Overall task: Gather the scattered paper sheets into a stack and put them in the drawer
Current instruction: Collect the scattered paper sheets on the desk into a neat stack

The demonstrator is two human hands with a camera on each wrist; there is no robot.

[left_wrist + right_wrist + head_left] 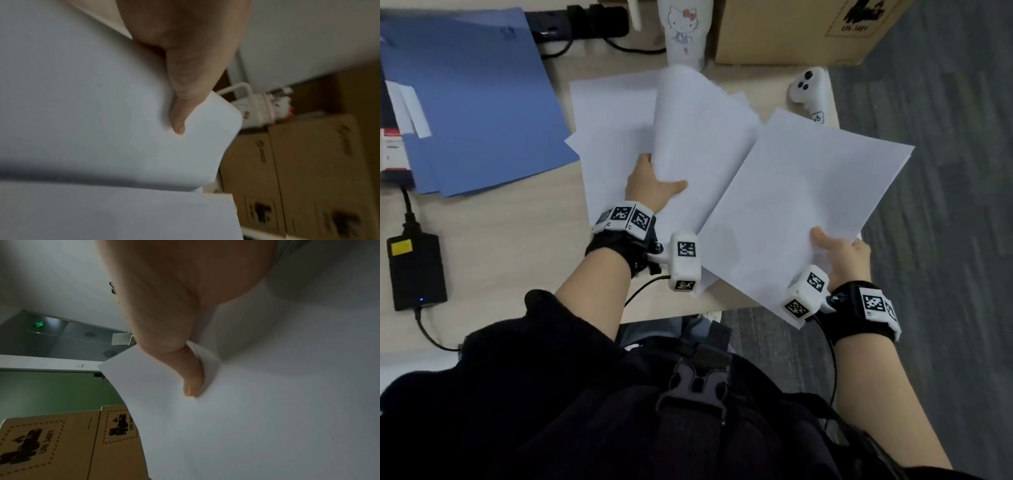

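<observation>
Several white paper sheets lie fanned on the wooden desk (493, 236). My left hand (654, 185) pinches a curled sheet (702, 137) in the middle, thumb on top and fingers hidden beneath; the left wrist view shows the thumb (180, 113) pressing that sheet (92, 105). My right hand (839, 257) pinches the near right edge of another sheet (801, 205), lifted over the desk's right edge. In the right wrist view the thumb (191, 378) lies on this paper (267, 402). More sheets (606, 113) lie flat beneath. No drawer is in view.
A blue folder (469, 102) lies at the left, a black power adapter (416, 270) by the near left edge. At the back stand a white cartoon tumbler (685, 31) and a cardboard box (794, 31). A white controller (808, 89) rests at the right edge, beside grey floor (945, 102).
</observation>
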